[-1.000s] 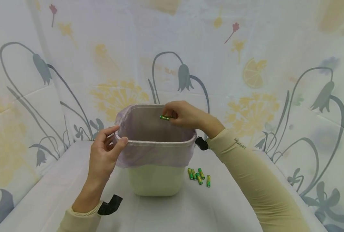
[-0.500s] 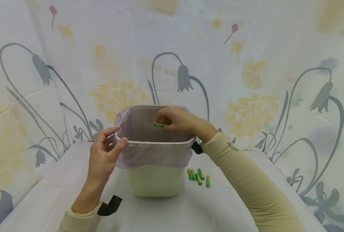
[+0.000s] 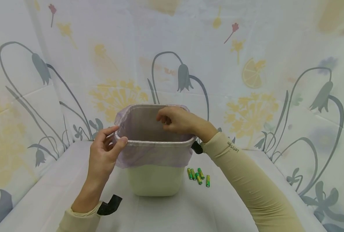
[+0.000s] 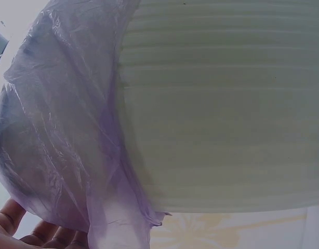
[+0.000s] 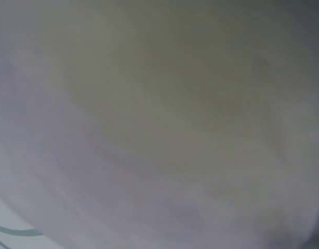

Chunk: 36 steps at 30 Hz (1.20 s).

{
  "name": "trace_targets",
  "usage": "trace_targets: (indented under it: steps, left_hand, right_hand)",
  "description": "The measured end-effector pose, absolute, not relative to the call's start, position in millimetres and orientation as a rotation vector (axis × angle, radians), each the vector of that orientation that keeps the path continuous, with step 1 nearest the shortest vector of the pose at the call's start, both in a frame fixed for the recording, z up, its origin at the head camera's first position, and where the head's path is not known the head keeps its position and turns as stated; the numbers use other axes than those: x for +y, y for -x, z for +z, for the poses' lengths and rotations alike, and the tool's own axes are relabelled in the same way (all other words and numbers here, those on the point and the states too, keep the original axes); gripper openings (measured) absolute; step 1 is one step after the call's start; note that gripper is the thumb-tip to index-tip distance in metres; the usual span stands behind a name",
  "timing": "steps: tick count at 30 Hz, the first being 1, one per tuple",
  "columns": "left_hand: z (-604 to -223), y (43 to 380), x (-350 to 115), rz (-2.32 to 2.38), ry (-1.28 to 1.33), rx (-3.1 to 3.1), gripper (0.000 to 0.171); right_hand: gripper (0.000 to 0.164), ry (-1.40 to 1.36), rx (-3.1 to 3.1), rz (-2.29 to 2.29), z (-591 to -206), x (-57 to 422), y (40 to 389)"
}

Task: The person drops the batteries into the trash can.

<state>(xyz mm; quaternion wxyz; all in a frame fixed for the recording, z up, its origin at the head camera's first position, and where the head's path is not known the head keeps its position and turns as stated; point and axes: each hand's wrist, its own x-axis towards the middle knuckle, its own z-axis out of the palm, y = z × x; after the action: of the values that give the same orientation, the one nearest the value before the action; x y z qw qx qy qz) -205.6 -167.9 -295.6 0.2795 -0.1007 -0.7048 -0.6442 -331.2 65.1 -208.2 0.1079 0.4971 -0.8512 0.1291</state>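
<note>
A pale green trash bin (image 3: 157, 182) stands upright, lined with a thin purple bag (image 3: 157, 156) folded down over its rim. My left hand (image 3: 103, 154) grips the bin's left rim, thumb on the front and fingers along the side. The left wrist view shows those fingertips beside the crinkled bag (image 4: 50, 129). Over the bin's mouth, my right hand (image 3: 177, 120) hangs with curled fingers; no battery shows at its fingertips, and I cannot tell whether something is tucked inside. Close, blurred bag and bin surface (image 5: 159, 129) fills the right wrist view.
Several green-and-yellow batteries (image 3: 199, 178) lie on the white cloth right of the bin, beneath the right forearm. A patterned curtain (image 3: 247, 38) rises behind and at both sides. The bin's floor is hidden by its front wall.
My right hand moved left and down into the bin's mouth, and the battery at its fingertips has gone from sight. The left hand and the loose batteries stayed put.
</note>
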Motion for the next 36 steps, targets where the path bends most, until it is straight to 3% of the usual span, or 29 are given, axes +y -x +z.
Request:
trace_targets:
  steps: [11,22,36]
  left_hand:
    - [-297.4,207.8,-168.5,-1.707,0.269,-1.901,0.043]
    - [-296.9,207.7,-168.2,-1.711,0.266,-1.894,0.043]
    - [-297.6,207.8,-168.0,-1.724,0.247,-1.888,0.044]
  right_hand:
    - [0.018,-1.404,-2.434,0.542,-207.8,90.6,326.8]
    - [0.031,-1.375,-2.252,0.669,-216.2,150.2,314.8]
    - [0.045,-1.231,-2.331,0.782,-272.9,210.1,299.6]
